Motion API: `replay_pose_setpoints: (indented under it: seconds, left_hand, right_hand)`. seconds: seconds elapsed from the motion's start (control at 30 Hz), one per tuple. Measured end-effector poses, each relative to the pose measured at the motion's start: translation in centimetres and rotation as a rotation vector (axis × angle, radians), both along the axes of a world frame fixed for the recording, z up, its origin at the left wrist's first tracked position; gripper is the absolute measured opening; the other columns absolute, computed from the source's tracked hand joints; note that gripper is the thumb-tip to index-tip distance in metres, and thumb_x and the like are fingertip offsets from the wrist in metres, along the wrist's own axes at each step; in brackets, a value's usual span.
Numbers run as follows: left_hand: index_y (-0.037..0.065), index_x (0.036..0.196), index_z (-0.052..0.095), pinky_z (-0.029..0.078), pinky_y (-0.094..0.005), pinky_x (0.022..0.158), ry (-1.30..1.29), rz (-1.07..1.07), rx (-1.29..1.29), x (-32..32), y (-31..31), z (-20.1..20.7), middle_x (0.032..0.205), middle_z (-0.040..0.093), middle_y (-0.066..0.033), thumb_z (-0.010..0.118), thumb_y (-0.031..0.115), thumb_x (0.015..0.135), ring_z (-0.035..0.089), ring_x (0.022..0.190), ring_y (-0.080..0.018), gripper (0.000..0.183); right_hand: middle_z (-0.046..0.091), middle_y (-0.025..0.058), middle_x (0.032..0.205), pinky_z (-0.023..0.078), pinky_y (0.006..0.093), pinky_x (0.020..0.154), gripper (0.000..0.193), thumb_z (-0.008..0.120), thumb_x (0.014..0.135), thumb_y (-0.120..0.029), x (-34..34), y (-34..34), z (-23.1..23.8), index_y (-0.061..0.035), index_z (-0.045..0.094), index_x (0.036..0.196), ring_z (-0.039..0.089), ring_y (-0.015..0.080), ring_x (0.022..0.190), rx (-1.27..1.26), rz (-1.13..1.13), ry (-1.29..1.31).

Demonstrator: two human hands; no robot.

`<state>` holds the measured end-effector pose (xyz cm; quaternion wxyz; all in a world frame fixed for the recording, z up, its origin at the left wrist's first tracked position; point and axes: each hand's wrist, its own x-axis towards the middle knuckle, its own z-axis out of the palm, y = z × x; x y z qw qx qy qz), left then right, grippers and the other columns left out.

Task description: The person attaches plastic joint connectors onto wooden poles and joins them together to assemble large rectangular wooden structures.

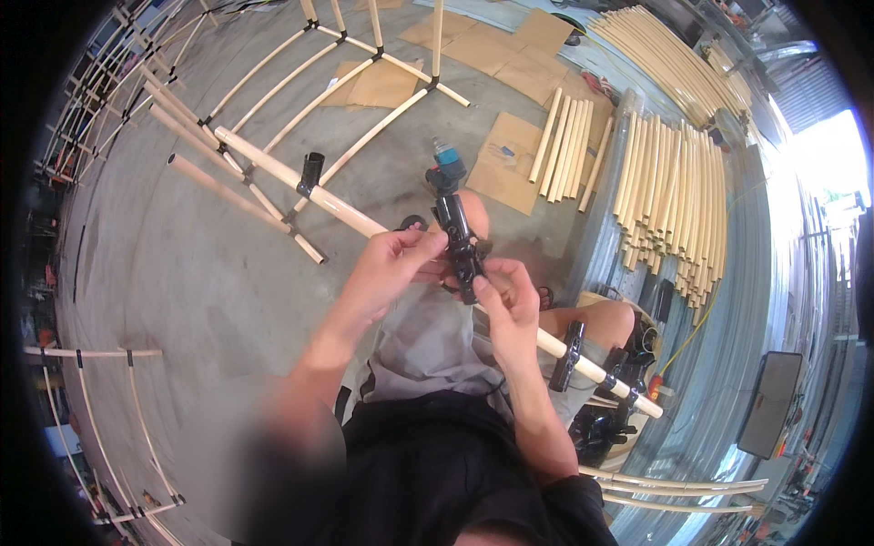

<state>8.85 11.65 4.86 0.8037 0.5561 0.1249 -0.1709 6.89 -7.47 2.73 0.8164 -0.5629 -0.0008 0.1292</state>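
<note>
A long cream pipe [346,211] lies slantwise across my lap, from the upper left to the lower right. Over its middle is a black pipe joint [451,218], gripped from both sides. My left hand [398,262] pinches the joint's left side with thumb and fingers. On its lower right end, my right hand [512,293] is closed with the thumb pressed against it. Whether this joint encircles the pipe is hidden by the hands. Another black joint [311,171] sits on the pipe's upper left stretch, and one more [566,357] is toward its right end.
A blue cordless power tool [444,164] stands just beyond my hands. Frames of cream pipes [314,100] with black joints occupy the floor at the upper left. Stacks of loose pipes [674,196] lie at the right, near cardboard sheets [505,177]. Black joints [601,432] are heaped beside my right leg.
</note>
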Motion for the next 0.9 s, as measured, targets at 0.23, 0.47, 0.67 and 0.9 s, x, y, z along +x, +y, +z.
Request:
replay_pose_setpoints:
  seconds: [0.23, 0.47, 0.67, 0.9]
  left_hand:
    - [-0.003, 0.118, 0.065, 0.051, -0.0316, 0.097, -0.324, 0.015, 0.029, -2.4, -1.8, -0.2, 0.113, 0.069, -0.0075, 0.075, 0.003, 0.087, 0.064, 0.107, -0.0141, 0.033]
    - [-0.005, 0.116, 0.065, 0.048, -0.0356, 0.102, -0.419, 0.116, 0.066, -3.3, -2.1, -1.0, 0.118, 0.067, -0.0135, 0.071, -0.005, 0.085, 0.063, 0.111, -0.0185, 0.032]
    - [-0.005, 0.117, 0.065, 0.045, -0.0372, 0.106, -0.472, 0.061, 0.112, -3.4, -1.4, -0.6, 0.123, 0.065, -0.0151, 0.071, -0.006, 0.083, 0.061, 0.117, -0.0201, 0.035]
    - [-0.006, 0.121, 0.062, 0.055, -0.0326, 0.091, -0.279, 0.112, 0.175, -2.5, -1.4, 0.9, 0.116, 0.068, -0.0102, 0.068, 0.002, 0.090, 0.066, 0.103, -0.0159, 0.032]
  right_hand:
    - [0.068, 0.0231, 0.117, 0.053, 0.0335, 0.091, 0.037, 0.069, 0.082, 0.005, -1.9, -0.9, -2.7, -0.0007, 0.054, 0.115, 0.070, 0.0258, 0.105, -0.523, -0.069, -0.577]
    - [0.070, 0.0199, 0.110, 0.055, 0.0348, 0.086, 0.038, 0.072, 0.078, 0.005, -1.5, -1.1, -2.5, -0.0021, 0.056, 0.112, 0.072, 0.0295, 0.100, -0.531, -0.102, -0.619]
    - [0.070, 0.0187, 0.109, 0.056, 0.0351, 0.086, 0.038, 0.074, 0.078, 0.005, -1.7, -0.6, -2.5, -0.0014, 0.055, 0.110, 0.072, 0.0282, 0.101, -0.536, -0.133, -0.573]
    - [0.071, 0.0187, 0.109, 0.056, 0.0340, 0.084, 0.036, 0.076, 0.081, 0.001, -1.3, 0.1, -1.4, 0.0006, 0.058, 0.113, 0.073, 0.0265, 0.099, -0.492, -0.117, -0.552]
